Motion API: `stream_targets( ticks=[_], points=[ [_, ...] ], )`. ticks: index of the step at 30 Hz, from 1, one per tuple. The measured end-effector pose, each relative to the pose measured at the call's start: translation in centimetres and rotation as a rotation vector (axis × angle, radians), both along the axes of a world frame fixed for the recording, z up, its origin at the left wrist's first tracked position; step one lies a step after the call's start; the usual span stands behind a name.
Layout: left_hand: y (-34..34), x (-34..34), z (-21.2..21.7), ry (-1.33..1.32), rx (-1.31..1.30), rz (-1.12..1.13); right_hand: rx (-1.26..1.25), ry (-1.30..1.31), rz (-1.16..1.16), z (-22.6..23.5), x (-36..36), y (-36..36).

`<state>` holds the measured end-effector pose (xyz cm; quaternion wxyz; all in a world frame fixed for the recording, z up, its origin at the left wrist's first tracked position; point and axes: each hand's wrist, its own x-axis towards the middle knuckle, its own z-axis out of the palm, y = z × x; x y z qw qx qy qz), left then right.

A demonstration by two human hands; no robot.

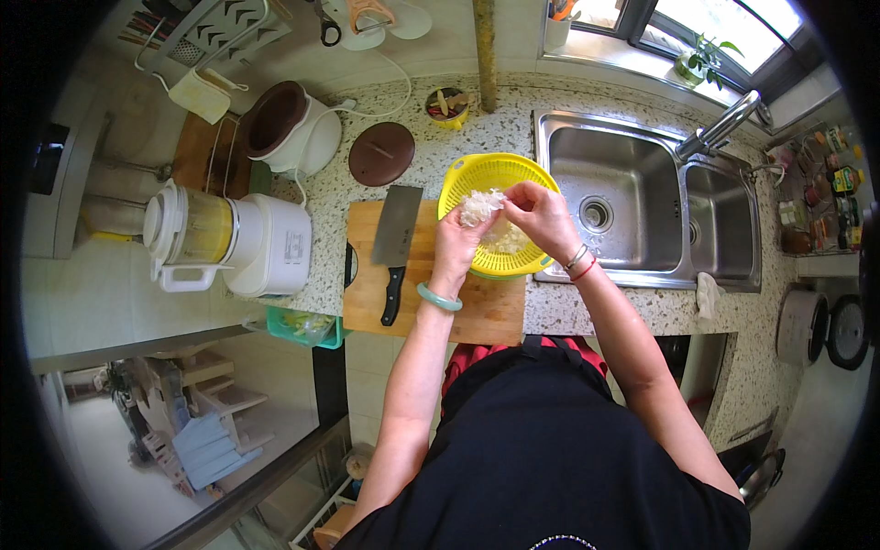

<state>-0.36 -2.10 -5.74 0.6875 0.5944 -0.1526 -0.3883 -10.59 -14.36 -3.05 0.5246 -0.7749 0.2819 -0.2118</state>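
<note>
My left hand point(456, 240), a pale green bangle on its wrist, is closed around a frilly whitish clump of white fungus point(479, 206). The fingers of my right hand point(543, 218) are pinched together at the clump's right edge; their tips are partly hidden. Both hands are over a yellow colander point(477, 165), where more pale pieces point(506, 240) lie. Left of the colander, a cleaver point(397, 229) with a black handle rests on a wooden cutting board point(467, 316), blade pointing away from me.
To the right is a double steel sink point(610, 165) with a faucet point(720, 124). A white blender point(266, 247), a white pot point(316, 137), a brown lid point(381, 154) and a small yellow bowl point(447, 108) stand on the speckled counter. A green basket point(307, 325) is at the front left.
</note>
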Motion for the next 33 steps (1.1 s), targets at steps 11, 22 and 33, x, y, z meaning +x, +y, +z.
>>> stream_targets(
  ticks=[11,22,33],
  points=[
    [-0.1,0.0,-0.3,-0.018,0.017,0.020,-0.141,0.002,-0.078,-1.1,0.6,0.5],
    [1.0,0.5,-0.6,0.207,-0.120,-0.042,0.279,-0.083,-0.056,-2.4,-0.4,-1.2],
    [0.6,0.4,-0.1,0.092,-0.081,-0.115,0.039,0.010,0.114,-0.2,-0.4,-0.3]
  ],
)
